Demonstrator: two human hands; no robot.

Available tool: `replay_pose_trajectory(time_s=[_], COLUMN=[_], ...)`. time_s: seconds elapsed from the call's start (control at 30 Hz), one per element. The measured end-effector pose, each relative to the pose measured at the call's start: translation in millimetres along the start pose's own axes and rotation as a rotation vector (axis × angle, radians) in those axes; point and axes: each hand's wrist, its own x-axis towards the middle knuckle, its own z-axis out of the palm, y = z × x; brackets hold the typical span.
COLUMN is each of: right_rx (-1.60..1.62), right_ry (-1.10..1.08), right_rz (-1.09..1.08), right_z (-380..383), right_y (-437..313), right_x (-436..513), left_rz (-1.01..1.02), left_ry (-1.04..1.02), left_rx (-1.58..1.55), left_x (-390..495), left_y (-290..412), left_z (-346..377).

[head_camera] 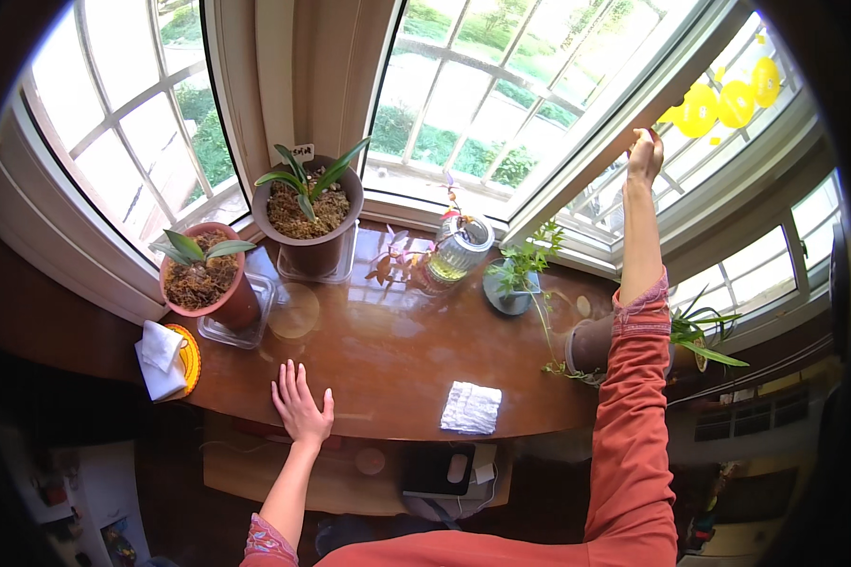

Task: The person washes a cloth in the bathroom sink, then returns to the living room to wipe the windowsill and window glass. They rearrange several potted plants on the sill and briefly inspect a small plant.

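My left hand lies palm down on the glossy brown wooden tabletop, fingers apart and nothing held. My right arm is stretched far out to the upper right. At its end, my right hand has its fingers curled against the edge of the sliding window sash; the fingertips are partly hidden. Near the table's front edge, right of my left hand, sits a folded white cloth. A pinkish-brown flowerpot with a broad-leaved plant stands beyond my left hand, in a clear plastic tray.
A larger brown flowerpot stands in the window corner. Along the sill are a ribbed glass jar with cuttings, a small leafy potted plant and a brown pot behind my sleeve. White cloths lie on a yellow-orange round item.
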Motion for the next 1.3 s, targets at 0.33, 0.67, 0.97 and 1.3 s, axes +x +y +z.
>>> replay_pose_trajectory(time_s=[0.33,0.67,0.97,1.3], right_rx=[0.115,0.225,0.239,0.158], right_ry=[-0.217,-0.359,-0.560,-0.732], right_rz=[0.043,0.065,0.117,0.069], right_z=[24,69,82,119], right_y=[-33,-79,-97,-134], right_x=[-30,-81,-95,-130], left_rz=[0.004,-0.003,0.006,0.001], left_ry=[-0.010,-0.015,0.006,0.001], left_rx=[0.025,0.024,0.002,0.006], left_x=[-2,-3,-5,-5], left_y=[0,-2,-3,-3], left_z=[1,0,0,0])
